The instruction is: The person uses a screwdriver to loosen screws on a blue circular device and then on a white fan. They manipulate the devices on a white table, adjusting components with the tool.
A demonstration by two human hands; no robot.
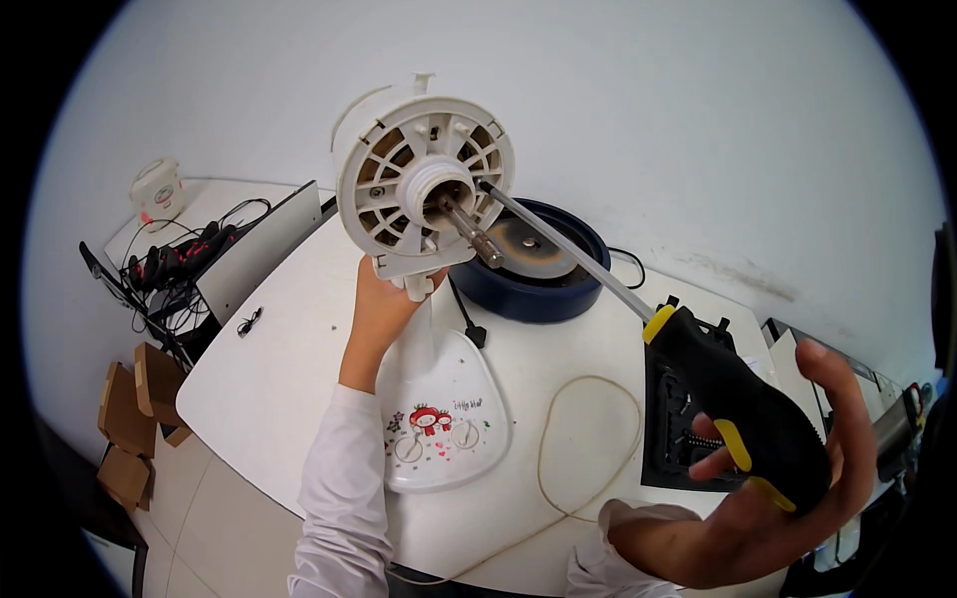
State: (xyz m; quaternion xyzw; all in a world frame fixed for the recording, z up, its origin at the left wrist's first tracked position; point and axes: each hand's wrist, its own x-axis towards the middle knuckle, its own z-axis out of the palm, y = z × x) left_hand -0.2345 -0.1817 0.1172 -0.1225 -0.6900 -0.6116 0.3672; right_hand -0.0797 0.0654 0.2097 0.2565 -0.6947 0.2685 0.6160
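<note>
A white desk fan with its blades off stands in front of me, its bare motor head (pixel 414 184) facing me with a metal shaft (pixel 473 231) sticking out of the hub. My left hand (pixel 382 314) is closed round the neck just under the head; the fingers behind it are partly hidden. My right hand (pixel 738 528) holds a black and yellow screwdriver (pixel 738 399) by its handle, with one finger stretched away from it. The screwdriver's tip reaches the right side of the motor's front cover; the screw there is too small to make out. Below is the fan's white base (pixel 449 444) with two knobs and cartoon prints.
Behind the fan sits a dark blue round appliance (pixel 538 311) with a metal plate. A black tool case (pixel 663 444) lies right, partly behind my right hand. A pale cord (pixel 541 444) loops across the white table (pixel 269 349). Cardboard boxes (pixel 130 424) stand at the left.
</note>
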